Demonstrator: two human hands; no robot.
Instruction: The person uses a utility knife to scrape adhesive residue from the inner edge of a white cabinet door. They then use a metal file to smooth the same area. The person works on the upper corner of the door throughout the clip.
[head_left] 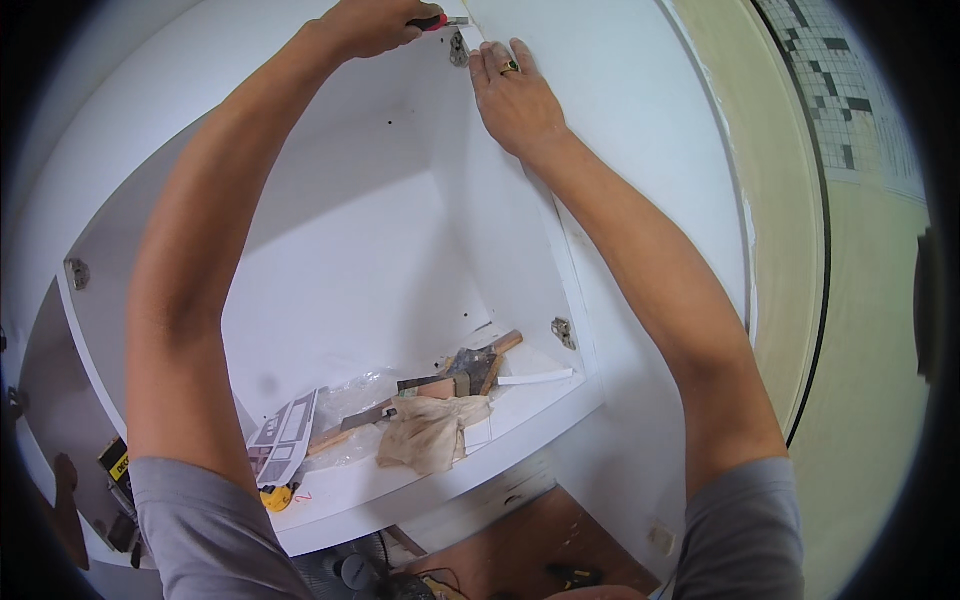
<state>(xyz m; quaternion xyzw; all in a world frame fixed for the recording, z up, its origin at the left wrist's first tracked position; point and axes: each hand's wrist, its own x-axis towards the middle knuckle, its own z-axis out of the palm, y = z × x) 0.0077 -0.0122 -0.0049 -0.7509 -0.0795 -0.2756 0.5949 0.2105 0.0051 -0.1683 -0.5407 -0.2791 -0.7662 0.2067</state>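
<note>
At the top, my left hand point(377, 25) is closed around a tool with a red-and-black handle point(432, 22). Its short metal blade points right, at the cabinet's upper right front edge; the exact kind of tool is unclear. My right hand point(520, 100) lies flat against that same edge just below the blade, fingers stretched out, a ring on one of them. A narrow white strip point(470, 40) shows between the blade and my right fingertips. Beside these fingers, a metal hinge point(458, 49) sits on the inner side wall of the open white cabinet point(345, 225).
A stained cloth point(430, 430), wood offcuts and plastic sheeting lie on the cabinet floor. A yellow tape measure point(277, 497) sits near its front left. Another hinge point(563, 332) projects at lower right. Below stands a dark fan point(355, 570); a pale panel point(790, 250) borders the right.
</note>
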